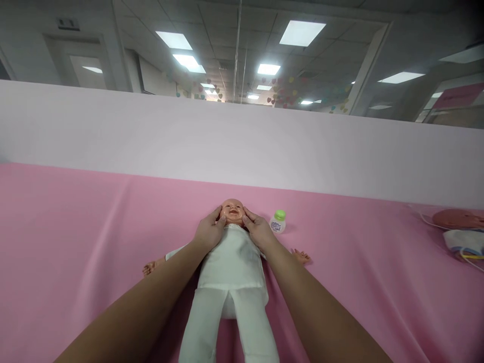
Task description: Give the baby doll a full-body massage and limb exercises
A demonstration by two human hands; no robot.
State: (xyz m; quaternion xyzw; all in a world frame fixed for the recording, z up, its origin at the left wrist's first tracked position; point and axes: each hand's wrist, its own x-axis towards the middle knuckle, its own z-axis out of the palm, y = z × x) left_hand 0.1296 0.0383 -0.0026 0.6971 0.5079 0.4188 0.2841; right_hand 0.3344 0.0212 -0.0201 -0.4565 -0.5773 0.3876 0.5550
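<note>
A baby doll (232, 259) in a white top and white trousers lies on its back, its head toward the far side and its arms spread out. My left hand (210, 229) cups one side of the doll's head, thumb on the cheek. On the opposite side, my right hand (258, 229) holds the head the same way, thumb near the mouth corner. The head rests between both palms. Just right of my right hand stands a small clear bottle (278, 222) with a green cap and a printed label.
A pink sheet (113, 227) with some creases covers the surface. A second doll (459, 219) lies at the right edge, partly out of view, with clear plastic and a white cloth about it. A low white wall (227, 143) runs along the back, glass above it.
</note>
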